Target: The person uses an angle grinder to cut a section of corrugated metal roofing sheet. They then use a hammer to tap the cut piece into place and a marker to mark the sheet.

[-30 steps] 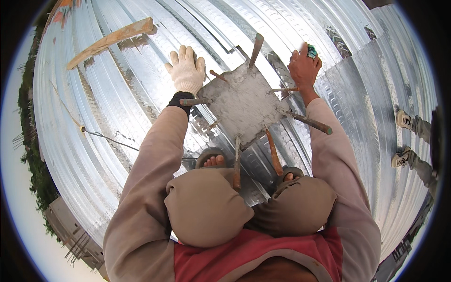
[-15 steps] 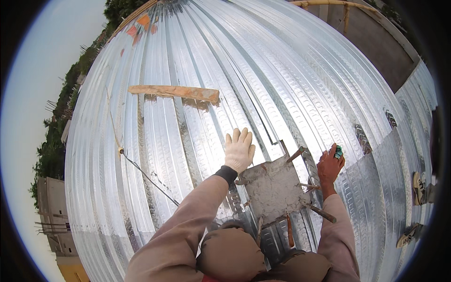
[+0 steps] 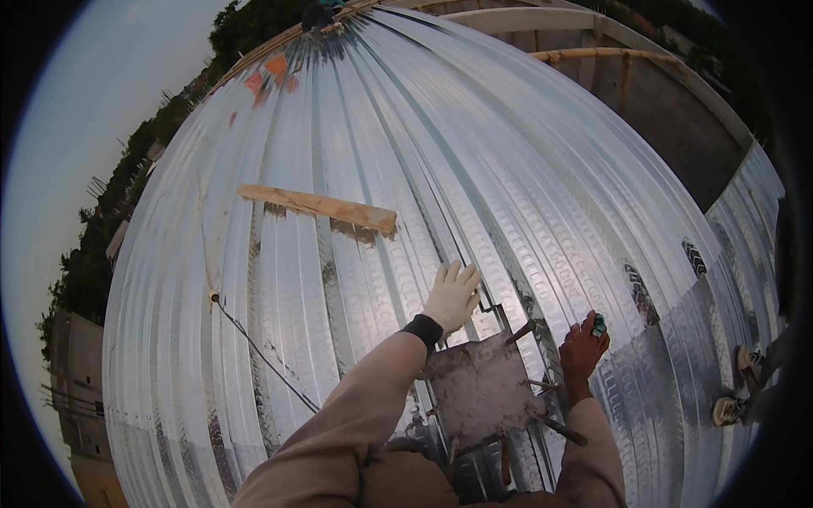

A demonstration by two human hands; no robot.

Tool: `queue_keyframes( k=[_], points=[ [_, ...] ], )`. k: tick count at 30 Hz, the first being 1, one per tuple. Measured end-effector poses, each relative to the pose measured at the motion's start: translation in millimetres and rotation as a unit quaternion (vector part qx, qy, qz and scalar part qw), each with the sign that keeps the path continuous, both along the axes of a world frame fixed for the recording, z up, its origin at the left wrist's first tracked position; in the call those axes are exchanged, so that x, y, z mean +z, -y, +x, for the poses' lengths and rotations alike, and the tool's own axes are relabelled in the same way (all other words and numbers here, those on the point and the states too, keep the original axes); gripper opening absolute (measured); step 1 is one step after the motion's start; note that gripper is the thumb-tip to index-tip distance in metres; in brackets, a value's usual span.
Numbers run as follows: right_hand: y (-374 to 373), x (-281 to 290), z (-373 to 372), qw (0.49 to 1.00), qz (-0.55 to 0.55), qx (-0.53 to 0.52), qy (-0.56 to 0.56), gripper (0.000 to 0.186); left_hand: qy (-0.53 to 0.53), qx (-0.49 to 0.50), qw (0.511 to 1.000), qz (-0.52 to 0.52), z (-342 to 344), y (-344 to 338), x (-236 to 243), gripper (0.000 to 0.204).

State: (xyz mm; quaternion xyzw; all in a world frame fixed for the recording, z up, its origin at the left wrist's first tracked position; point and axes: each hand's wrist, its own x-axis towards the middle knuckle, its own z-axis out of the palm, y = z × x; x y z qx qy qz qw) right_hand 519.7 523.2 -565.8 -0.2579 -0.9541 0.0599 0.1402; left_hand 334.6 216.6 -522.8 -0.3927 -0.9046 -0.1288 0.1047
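Note:
My left hand (image 3: 453, 296), in a cream work glove with a dark cuff, lies on the ribbed metal decking (image 3: 364, 288) with its fingers outstretched. Close to its fingers is a thin dark angled bar or line (image 3: 491, 308); I cannot tell which. My right hand (image 3: 582, 351) is closed around a small green bundle (image 3: 600, 325), whose kind is unclear. Between my forearms a rough grey concrete column stub (image 3: 483, 394) comes up through the decking. Rusty rebar ends (image 3: 565, 430) stick out around its edges.
A wooden plank (image 3: 318, 206) lies ahead on the decking. A dark cable (image 3: 267, 351) runs across at left. Orange scraps (image 3: 275, 66) lie far off. At right, a person's shoes (image 3: 728, 411) stand on the sheets. A recessed area (image 3: 669, 118) borders the decking at far right.
My left hand has shifted right along the decking, closer to the dark angled bar or line. The view has tilted up slightly and darkened. My right hand keeps its hold on the green bundle.

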Motion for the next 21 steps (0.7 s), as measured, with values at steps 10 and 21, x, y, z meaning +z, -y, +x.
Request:
queue_keyframes(
  k=[10,21],
  points=[
    [-1.1,-5.5,0.1,1.0,0.011,-0.009,0.016,0.062,0.001,0.017,0.999,-0.051,-4.0,-10.0,-4.7,0.046],
    [10.2,10.8,-6.7,0.997,-0.005,-0.041,0.062,0.059,-0.007,0.025,0.998,-0.056,-3.1,-9.0,-4.5,0.04]
  ],
)
